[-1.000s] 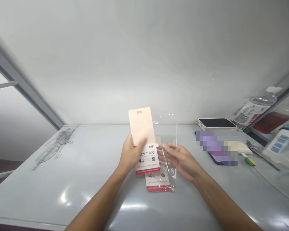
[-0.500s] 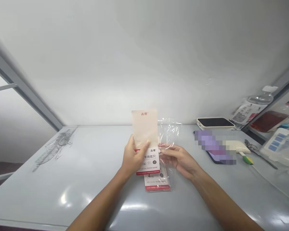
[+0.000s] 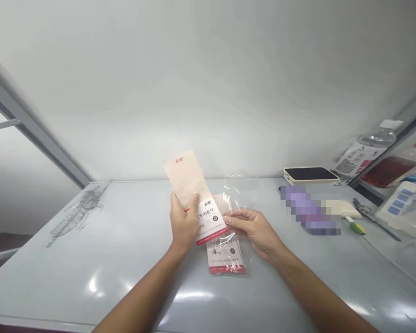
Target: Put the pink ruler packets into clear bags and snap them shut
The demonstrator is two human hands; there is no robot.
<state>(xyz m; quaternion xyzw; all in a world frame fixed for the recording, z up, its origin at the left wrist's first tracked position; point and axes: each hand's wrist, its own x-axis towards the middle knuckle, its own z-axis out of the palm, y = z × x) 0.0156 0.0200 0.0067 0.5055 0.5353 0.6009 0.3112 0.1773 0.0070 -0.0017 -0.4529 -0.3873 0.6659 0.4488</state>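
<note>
My left hand (image 3: 184, 222) grips a cream, white and red printed packaging card (image 3: 187, 178), thumb on its front. It is tilted, its top leaning left. Beneath it lies a clear plastic bag (image 3: 247, 256) on the table, with a second printed card (image 3: 225, 256) of the same kind inside. My right hand (image 3: 254, 229) is closed in a pinch on the bag, its fingertips close by the right edge of the upper card. Whether they also touch that card, I cannot tell.
Clear rulers (image 3: 78, 212) lie on the grey table (image 3: 135, 286) at left. On the right are a phone (image 3: 310, 175), a blurred purple item (image 3: 307, 210), a cable with a green-yellow plug (image 3: 357, 228), scissors (image 3: 377, 219), a bottle (image 3: 364, 152) and a plastic box (image 3: 405, 208).
My left hand has shifted left and tilted the upper card leftward, showing more of the card in the bag. My right hand has stayed near the same spot.
</note>
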